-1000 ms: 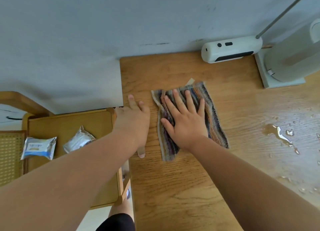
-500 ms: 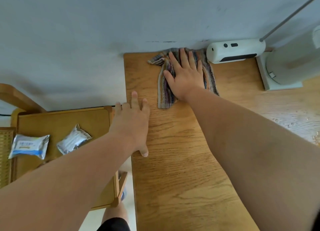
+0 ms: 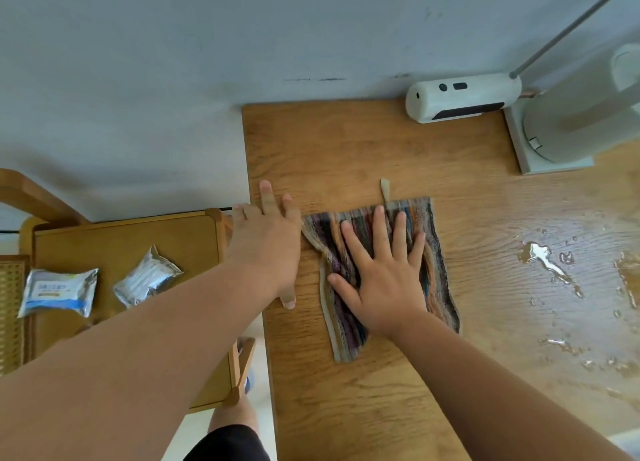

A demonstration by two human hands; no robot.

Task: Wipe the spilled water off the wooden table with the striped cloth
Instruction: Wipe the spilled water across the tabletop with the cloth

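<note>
Head view: two foil packets (image 3: 147,280) at nine o'clock on one side table (image 3: 121,239); left hand (image 3: 268,242) flat, fingers straight, on the wooden table (image 3: 346,149) edge; right hand (image 3: 384,280), fingers spread, presses one striped cloth (image 3: 438,270) at centre; spilled water (image 3: 540,256) at three o'clock.

Soft, even daylight, white glare on the water (image 3: 540,254) at the right of the table (image 3: 346,149), faint shadows on the wall (image 3: 138,79), wide-angle bending at the edges, slight overall softness.

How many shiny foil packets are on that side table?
2: a blue-labelled silver foil packet near the left edge of the wooden side table, and a plain silver foil packet right of it.
</note>
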